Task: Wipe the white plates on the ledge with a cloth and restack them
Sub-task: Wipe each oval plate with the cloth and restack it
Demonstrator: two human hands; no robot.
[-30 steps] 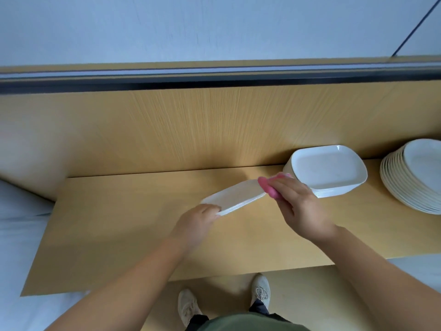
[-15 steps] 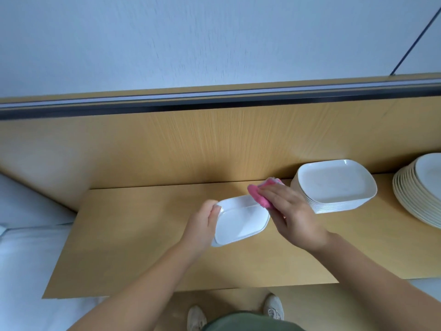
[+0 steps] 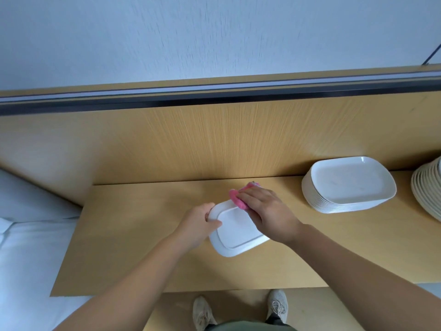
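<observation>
Wiping white plate [image 3: 235, 231] at middle of counter [image 3: 119, 247], left of plate stack [image 3: 348, 187]. Clamping left rim with left hand [image 3: 195, 225] fingers [image 3: 210, 207]; grasping pink cloth [image 3: 238, 199] against far edge with right hand [image 3: 267, 211] fingers [image 3: 253, 194]. Possible failure: heavy rubbing levering plate out of one-sided grip.

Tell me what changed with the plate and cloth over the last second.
The plate turned from edge-on to face the camera. The left hand kept gripping its left rim, and the right hand kept the pink cloth pressed at its far right corner. The square stack and the round stack on the ledge did not move.
</observation>
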